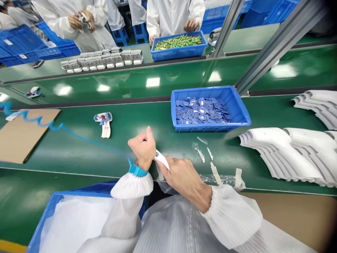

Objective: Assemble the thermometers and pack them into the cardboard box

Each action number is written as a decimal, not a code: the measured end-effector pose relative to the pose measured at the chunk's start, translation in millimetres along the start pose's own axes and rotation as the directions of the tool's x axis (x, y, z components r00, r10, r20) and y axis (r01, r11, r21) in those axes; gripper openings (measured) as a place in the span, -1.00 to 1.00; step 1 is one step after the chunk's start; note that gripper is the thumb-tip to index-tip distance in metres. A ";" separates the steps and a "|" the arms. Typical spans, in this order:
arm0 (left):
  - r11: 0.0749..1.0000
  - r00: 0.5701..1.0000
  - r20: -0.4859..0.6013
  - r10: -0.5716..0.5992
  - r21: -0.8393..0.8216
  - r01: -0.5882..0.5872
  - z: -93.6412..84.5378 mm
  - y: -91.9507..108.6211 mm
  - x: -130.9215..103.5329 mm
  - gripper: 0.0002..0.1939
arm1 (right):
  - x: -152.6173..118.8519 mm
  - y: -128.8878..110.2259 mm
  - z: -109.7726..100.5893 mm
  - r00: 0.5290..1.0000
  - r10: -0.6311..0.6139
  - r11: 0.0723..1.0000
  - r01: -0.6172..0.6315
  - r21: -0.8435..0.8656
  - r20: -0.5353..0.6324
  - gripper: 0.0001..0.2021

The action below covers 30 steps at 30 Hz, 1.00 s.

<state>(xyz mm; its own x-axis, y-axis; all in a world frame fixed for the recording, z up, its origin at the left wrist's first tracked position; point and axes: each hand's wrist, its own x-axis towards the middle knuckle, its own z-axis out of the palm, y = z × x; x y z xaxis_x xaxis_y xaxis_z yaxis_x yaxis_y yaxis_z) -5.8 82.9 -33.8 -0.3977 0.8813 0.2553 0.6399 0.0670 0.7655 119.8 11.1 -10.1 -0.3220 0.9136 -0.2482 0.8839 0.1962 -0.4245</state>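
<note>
The white plastic part point(161, 159) is sitting between the two hands just above the near edge of the green belt point(79, 147), close to the body, where both hands can be working on it at once. The left hand point(143, 147) is curling shut around its upper end, thumb sticking up, while the right hand point(181, 177) is closing over its lower end from the side; how the fingers underneath are lying I cannot tell. A blue wrist strap point(137, 170) is circling the left wrist, and its coiled blue cord point(39, 121) is trailing away to the left, probably so static is draining off while parts are being handled.

Clear film scraps point(198, 151) and pale tape strips point(216, 174) are lying just beside the right hand. Further out, a blue tray of small blue parts point(210, 109) is standing within reach, and white shells point(286, 154) are stacking up in overlapping rows to the right. One assembled piece point(104, 123) is lying alone to the left, near a cardboard sheet point(23, 133).

Across the glossy belt, other people in white coats are standing at a far bench with a tray of green pieces point(179, 44) and rows of white units point(102, 59).
</note>
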 end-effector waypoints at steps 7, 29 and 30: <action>0.993 0.993 0.026 0.116 -0.011 -0.116 5.2 2.5 15.7 -0.47 | 3.0 -14.3 4.7 0.997 0.031 0.993 -0.040 -0.112 -0.076 -0.52; 0.649 0.848 0.516 -0.117 -0.607 0.459 -18.8 3.7 4.1 -0.46 | -13.3 23.1 -9.4 0.985 0.080 0.859 0.011 0.512 -0.155 -0.67; 0.644 0.838 0.536 -0.105 -0.605 0.468 -20.8 3.5 1.0 -0.45 | -15.4 24.7 -11.1 0.986 0.086 0.841 0.006 0.540 -0.146 -0.71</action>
<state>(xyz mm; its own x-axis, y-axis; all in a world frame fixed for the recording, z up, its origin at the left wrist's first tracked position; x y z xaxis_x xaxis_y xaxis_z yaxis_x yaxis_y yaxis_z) -17.6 74.2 -18.6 -0.0482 0.9819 -0.1832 -0.1720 0.1725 0.9699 150.3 5.9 -7.0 -0.1916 0.9692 -0.1545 0.5586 -0.0217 -0.8291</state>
